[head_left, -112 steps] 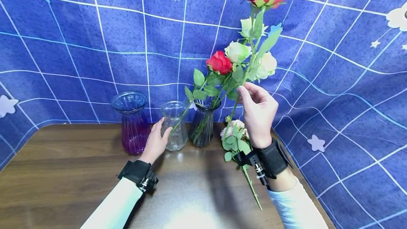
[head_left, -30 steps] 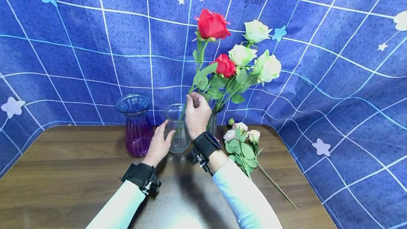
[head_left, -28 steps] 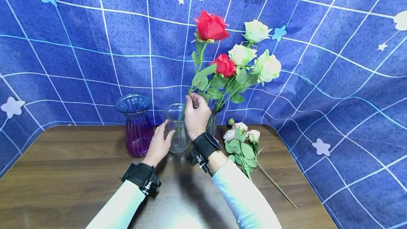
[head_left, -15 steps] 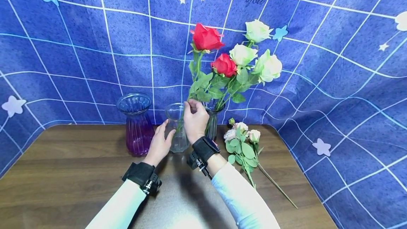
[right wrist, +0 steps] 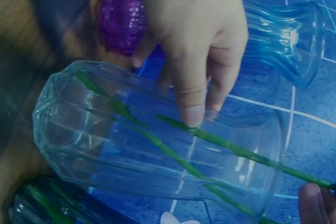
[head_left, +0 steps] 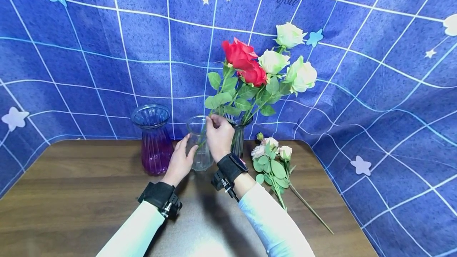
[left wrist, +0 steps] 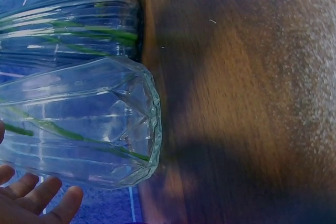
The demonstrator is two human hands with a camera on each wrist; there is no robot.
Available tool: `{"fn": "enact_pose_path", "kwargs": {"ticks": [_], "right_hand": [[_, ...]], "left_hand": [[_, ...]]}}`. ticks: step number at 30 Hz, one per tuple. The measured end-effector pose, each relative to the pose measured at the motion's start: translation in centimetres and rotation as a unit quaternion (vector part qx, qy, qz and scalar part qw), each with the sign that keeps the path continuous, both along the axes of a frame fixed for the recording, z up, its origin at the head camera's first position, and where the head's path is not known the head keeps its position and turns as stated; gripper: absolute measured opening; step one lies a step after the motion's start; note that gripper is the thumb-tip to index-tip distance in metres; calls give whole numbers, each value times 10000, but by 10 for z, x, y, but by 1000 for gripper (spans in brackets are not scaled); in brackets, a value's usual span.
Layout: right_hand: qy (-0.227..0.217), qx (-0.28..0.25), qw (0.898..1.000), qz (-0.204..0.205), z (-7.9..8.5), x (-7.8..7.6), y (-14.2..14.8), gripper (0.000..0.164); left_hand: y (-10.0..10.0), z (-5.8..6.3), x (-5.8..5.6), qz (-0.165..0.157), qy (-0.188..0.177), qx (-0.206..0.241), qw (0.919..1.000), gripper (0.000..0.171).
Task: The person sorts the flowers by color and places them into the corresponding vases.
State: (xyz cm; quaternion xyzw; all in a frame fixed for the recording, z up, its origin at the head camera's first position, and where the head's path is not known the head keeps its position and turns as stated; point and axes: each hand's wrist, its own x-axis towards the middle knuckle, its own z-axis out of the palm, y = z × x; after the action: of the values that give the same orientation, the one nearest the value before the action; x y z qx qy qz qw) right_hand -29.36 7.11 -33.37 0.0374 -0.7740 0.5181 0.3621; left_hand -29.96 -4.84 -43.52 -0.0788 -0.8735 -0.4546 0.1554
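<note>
My right hand [head_left: 219, 136] pinches the stem of a red rose [head_left: 238, 50] at the rim of the clear glass vase [head_left: 202, 160]. In the right wrist view, the cut end of that stem [right wrist: 231, 148] hangs inside the vase, above its base. A second stem [right wrist: 168, 153] slants down to near the bottom. My left hand [head_left: 179, 163] holds the vase's left side, its thumb on the front; in the left wrist view its fingertips [left wrist: 47, 190] show beside the glass. Another red rose [head_left: 254, 75] leans right, partly covered by the held one.
A blue-purple vase [head_left: 155, 150] stands left of the clear one. Close on its right, a dark glass vase [head_left: 238, 142] bears several pale green-white roses [head_left: 301, 75]. Pale pink flowers [head_left: 271, 158] lie on the wooden table [head_left: 89, 201], before a blue cloth backdrop [head_left: 135, 39].
My right hand has carried the red rose leftward from the right side to over the clear vase, then lowered it. The bloom has dropped beside the other red rose. My left hand stays on the vase.
</note>
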Motion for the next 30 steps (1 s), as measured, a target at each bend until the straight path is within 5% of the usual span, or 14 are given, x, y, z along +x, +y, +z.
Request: {"fn": "enact_pose_path", "kwargs": {"ticks": [11, 19, 30], "right_hand": [[-360, 185, 9992, 70, -11, -3, 0, 11], [-163, 411, 9989, -173, -12, 0, 5, 13], [-958, 465, 9942, 133, -6, 2, 14, 15]], "left_hand": [[-1, -3, 0, -20, 134, 46, 9999, 55], [0, -1, -1, -11, 148, 44, 9999, 54], [0, 1, 0, -32, 140, 78, 9999, 54]]}}
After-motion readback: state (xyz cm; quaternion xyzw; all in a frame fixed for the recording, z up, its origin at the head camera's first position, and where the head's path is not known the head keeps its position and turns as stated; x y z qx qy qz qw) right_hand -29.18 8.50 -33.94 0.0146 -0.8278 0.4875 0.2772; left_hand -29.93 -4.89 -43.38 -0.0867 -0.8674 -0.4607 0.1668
